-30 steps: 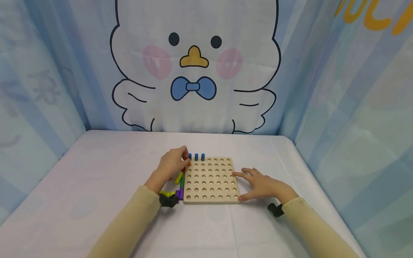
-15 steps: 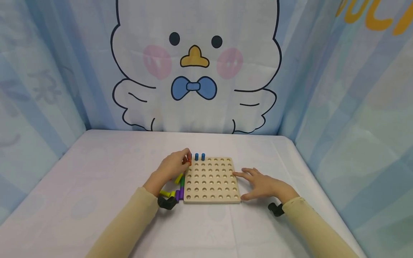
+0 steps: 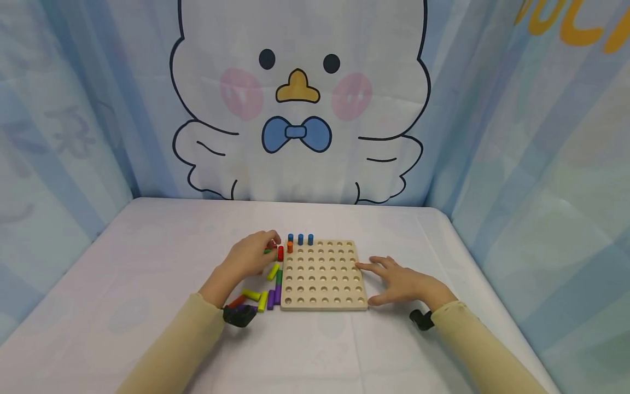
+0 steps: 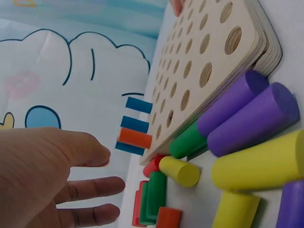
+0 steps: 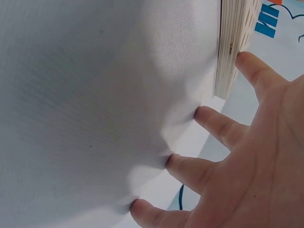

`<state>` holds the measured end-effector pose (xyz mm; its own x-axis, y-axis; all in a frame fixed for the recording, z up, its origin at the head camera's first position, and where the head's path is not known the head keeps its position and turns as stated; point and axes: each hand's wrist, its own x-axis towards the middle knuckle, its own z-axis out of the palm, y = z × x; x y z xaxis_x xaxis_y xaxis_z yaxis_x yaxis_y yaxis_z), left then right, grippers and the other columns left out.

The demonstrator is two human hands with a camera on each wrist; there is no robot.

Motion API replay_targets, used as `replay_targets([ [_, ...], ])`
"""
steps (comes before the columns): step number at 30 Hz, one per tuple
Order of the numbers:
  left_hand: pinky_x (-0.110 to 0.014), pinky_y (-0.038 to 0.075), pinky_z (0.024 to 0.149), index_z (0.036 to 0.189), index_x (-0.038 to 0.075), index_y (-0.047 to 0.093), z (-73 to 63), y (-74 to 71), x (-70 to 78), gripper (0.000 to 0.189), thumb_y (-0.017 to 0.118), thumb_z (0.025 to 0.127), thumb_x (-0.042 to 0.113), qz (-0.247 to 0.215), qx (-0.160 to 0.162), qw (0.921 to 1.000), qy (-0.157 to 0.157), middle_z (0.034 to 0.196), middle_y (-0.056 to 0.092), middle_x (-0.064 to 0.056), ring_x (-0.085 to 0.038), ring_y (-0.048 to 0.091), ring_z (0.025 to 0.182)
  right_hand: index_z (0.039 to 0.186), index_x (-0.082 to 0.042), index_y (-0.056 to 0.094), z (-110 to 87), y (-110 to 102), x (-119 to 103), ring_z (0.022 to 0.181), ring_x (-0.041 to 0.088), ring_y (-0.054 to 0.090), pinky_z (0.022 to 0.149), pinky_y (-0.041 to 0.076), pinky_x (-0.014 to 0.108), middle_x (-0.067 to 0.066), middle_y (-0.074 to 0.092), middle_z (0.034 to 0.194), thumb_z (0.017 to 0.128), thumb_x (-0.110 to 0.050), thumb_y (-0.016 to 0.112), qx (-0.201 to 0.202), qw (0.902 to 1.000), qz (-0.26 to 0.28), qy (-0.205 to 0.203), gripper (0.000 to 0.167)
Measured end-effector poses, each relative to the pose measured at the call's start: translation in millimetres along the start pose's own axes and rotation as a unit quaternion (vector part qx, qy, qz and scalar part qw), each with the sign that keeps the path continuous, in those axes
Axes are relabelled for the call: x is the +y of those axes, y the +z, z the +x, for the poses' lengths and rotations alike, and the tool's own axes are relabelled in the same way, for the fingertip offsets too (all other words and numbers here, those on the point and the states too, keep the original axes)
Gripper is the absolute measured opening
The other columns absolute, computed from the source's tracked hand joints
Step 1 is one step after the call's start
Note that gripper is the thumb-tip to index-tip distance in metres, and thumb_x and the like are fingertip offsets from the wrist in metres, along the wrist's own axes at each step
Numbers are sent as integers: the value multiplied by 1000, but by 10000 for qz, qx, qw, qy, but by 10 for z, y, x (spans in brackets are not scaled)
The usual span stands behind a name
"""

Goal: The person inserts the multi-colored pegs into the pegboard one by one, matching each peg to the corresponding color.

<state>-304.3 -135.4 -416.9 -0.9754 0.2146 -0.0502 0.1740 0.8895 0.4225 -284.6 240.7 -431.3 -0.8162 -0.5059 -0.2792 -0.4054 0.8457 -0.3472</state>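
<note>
A wooden pegboard (image 3: 322, 283) lies on the table, with rows of round holes. Three blue pegs (image 3: 301, 239) stand along its far edge at the left, and one orange peg (image 3: 290, 248) stands just in front of the leftmost. My left hand (image 3: 244, 256) hovers left of the board over loose red and green pegs (image 4: 156, 194); in the left wrist view its thumb and fingers are apart, holding nothing. On the board's right side my right hand (image 3: 401, 282) has its fingers spread, the index fingertip (image 5: 243, 58) at the board's edge and the other fingertips on the cloth.
Loose yellow pegs (image 3: 263, 301), purple pegs (image 3: 271, 299) and a green peg (image 3: 279, 277) lie along the board's left side. An orange-red peg (image 3: 237, 301) lies by the left wrist. A curtain with a cartoon bird (image 3: 297, 164) hangs behind the table.
My left hand has let go of the orange peg, which now stands in the board, and moved left over the loose pegs. The right hand has stayed at the board's edge.
</note>
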Motion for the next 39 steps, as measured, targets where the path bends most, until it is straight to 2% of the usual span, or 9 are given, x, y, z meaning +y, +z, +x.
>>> replay_targets([
  [4,-40,56,87,113,13,66,-76,-62,-58,18,68,98,24,137,-176,9997,-84,104,67,-4,-20,59,89,160,-28,36,-2,1,14,153,54,19,110,32,76,20,25,167,83,-57,77,11,10000,7,-9,92],
  [8,-34,53,76,100,13,65,-189,-99,-105,9,69,97,21,276,-588,9978,-155,89,64,-3,-20,57,81,160,-28,36,-2,6,31,153,54,19,110,32,75,20,25,167,84,-58,77,26,10000,-3,-44,91],
  [15,-34,52,74,99,13,63,-449,-115,-182,10,71,95,18,506,-1188,9911,-337,85,62,-3,-21,57,78,161,-27,36,-1,4,31,153,53,20,110,33,73,20,25,167,84,-58,77,-7,10000,39,-70,92],
  [22,-34,49,71,97,12,60,-674,-168,-163,14,74,93,13,460,-1703,9823,-637,85,61,-6,-21,56,80,161,-27,35,-8,1,18,153,54,19,110,32,75,20,24,167,86,-58,76,-48,10000,38,-63,91],
  [29,-33,48,70,95,12,58,-712,-120,-139,20,78,90,14,461,-1734,9820,-584,82,60,-6,-21,57,76,161,-28,35,-32,-8,24,152,56,19,108,32,77,19,24,167,86,-59,75,-36,10000,-7,-77,90],
  [39,-32,50,69,100,12,58,-743,-119,-91,24,76,86,5,545,-1774,9796,-770,84,60,-7,-22,57,76,161,-29,35,-16,-6,15,152,53,23,108,34,74,20,24,167,86,-58,75,-51,10000,-38,-22,90],
])
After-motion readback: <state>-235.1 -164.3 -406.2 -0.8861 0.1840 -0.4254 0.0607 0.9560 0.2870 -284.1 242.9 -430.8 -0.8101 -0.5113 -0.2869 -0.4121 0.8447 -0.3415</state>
